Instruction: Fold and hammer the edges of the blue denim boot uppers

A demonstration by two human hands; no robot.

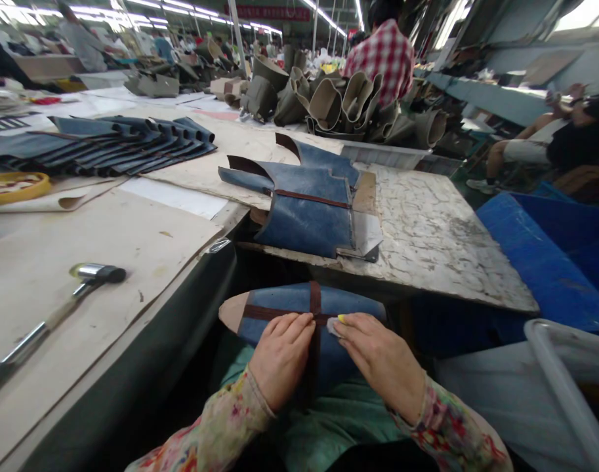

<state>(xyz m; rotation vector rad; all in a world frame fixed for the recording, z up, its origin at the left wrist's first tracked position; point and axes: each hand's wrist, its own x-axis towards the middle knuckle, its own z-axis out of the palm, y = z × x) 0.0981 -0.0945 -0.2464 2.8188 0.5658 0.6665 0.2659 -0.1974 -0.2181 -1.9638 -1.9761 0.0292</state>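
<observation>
Resting L hand unclenched on a blue pc. at near ctr., pinching a pale wad in R hand against it, apparently working midway w/ brown strips already laid crosswise & amt. left unclear.

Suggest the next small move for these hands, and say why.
I would probably rub the small pale piece gently along the lengthwise brown band: the right hand holds it at the fingertips, just right of where two brown bands cross, while the left hand rests on the blue work, perhaps steadying it.
</observation>
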